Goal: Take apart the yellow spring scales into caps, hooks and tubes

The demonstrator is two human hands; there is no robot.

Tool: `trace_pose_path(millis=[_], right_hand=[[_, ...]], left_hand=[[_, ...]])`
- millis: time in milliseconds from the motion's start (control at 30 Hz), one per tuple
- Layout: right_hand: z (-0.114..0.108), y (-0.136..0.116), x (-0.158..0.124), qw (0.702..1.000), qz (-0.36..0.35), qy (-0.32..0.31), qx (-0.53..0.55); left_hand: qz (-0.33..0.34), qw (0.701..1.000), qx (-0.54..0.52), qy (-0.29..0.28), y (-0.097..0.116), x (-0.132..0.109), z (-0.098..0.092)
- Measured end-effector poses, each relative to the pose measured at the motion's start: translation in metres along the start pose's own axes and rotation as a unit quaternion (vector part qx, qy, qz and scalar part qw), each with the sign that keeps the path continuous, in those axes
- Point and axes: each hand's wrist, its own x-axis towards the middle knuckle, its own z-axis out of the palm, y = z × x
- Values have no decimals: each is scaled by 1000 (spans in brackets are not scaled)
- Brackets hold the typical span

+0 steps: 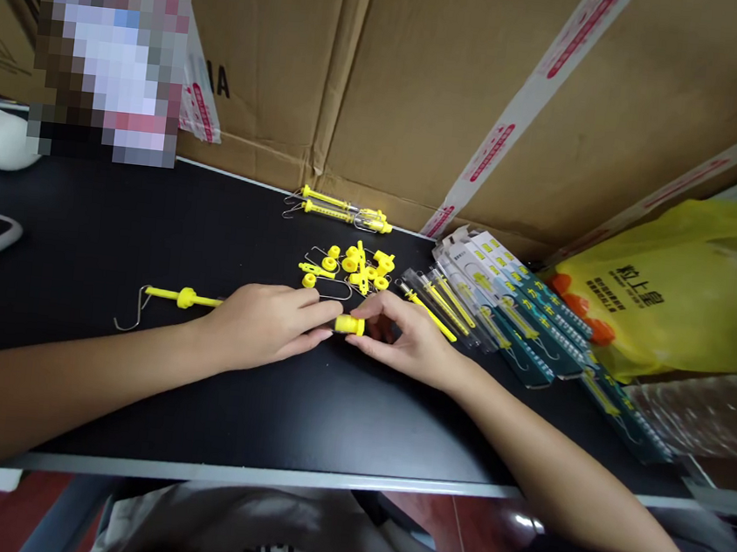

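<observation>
The left hand is closed over the middle of a yellow spring scale, which lies crosswise just above the black table, near its middle. Its fingers cover most of the clear tube, so I can't quite tell how that part is put together. The right hand pinches the yellow end cap between thumb and fingers, the rest of that hand curled loosely. On the other side of the left hand, the scale's thin rod sticks out through a round collar and ends in a wire hook. Just beyond the hands sits a heap of loose yellow parts mixed with bent wire. Farther back, two more scales lie side by side near a cardboard box. Beside the right hand are slim yellow rods in clear tubes, then a fanned pile of packets. A yellow plastic bag rests at the right, and a white mouse at the far left.
</observation>
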Motion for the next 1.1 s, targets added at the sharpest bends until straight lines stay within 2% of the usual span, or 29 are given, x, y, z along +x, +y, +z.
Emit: trace_pose_path(millis=[233,433,600,867,1100], right_hand=[[-13,-6,0,999,17,-31,-35],[-32,-7,0,998,32,-35,-49],[-45,-7,2,992,45,-55,-108],[-44,-5,4,963,62,-68,-252],[-38,2,3,963,44,-96,-249]], left_hand=[[-4,1000,-8,1,0,0,0],[-19,999,-27,-2,-2,0,1],[-23,999,-29,-6,-1,0,2],[-24,999,-31,-8,-1,0,2],[-22,999,-35,-9,-1,0,2]])
